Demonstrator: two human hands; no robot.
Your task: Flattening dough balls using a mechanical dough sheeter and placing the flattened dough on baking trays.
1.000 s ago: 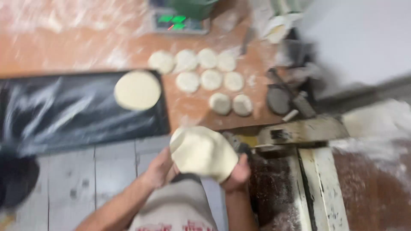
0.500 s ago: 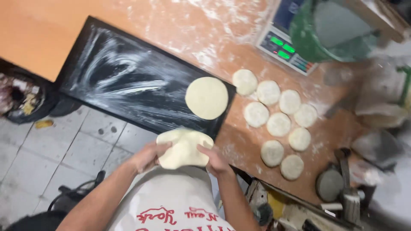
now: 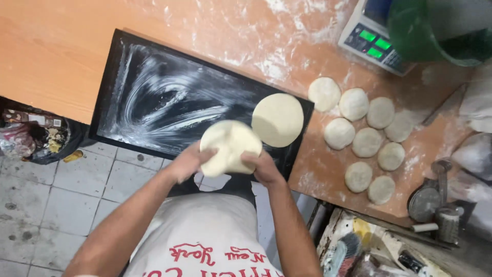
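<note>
head-worn view, looking steeply down, close above table

Both forearms reach forward — left hand and right hand curled inward, facing.

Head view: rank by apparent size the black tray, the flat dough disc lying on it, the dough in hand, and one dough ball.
1. black tray
2. flat dough disc and held dough: alike, and the held one is nearer the camera
3. dough ball

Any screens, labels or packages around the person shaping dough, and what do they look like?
Digital scale: far right of the wooden table, grey slab with two glowing green screens.
Apron print: red lettering on white cloth, bottom centre.
Plastic bags: right edge, whitish, contents unclear.
</note>
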